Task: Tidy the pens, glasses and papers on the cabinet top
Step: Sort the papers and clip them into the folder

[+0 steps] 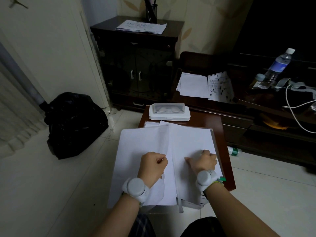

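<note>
While I watch the head feed, the dark cabinet point(136, 65) sits upper centre, a paper stack point(142, 26) and pen holder point(151, 12) on its top. Lower centre, white sheets point(142, 144) cover a small brown table point(220, 134). A white glasses case point(169, 111) lies at the table's far edge, just beyond the sheets. Left hand point(153, 165) pinches a lifted translucent sheet point(163, 139). Right hand point(202, 161) rests on the sheets, fingers curled; grasp unclear.
</note>
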`<state>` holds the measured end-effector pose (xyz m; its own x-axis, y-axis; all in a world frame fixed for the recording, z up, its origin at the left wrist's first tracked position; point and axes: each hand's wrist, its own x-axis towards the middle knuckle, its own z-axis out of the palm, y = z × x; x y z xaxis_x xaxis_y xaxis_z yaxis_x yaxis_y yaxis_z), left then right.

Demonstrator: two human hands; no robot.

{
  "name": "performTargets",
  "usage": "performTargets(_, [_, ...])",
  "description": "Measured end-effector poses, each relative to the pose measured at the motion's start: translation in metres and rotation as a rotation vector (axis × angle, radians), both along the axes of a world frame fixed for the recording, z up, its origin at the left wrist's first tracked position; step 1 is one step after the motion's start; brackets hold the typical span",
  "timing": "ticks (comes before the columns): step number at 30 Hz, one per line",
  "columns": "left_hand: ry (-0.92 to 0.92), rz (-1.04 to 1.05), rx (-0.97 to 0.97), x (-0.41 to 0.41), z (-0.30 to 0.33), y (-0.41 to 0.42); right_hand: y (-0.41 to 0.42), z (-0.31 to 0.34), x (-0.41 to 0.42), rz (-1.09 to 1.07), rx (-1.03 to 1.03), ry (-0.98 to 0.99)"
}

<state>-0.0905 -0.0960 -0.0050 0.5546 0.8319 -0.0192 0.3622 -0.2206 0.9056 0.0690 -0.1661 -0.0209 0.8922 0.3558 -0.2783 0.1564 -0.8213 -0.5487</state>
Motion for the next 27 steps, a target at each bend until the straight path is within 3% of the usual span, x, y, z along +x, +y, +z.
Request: performTargets(27, [-0.011,0.002,-0.001,-0.001,-0.004,0.000,-0.007,-0.003,-0.011,0.135,-0.001,-0.080])
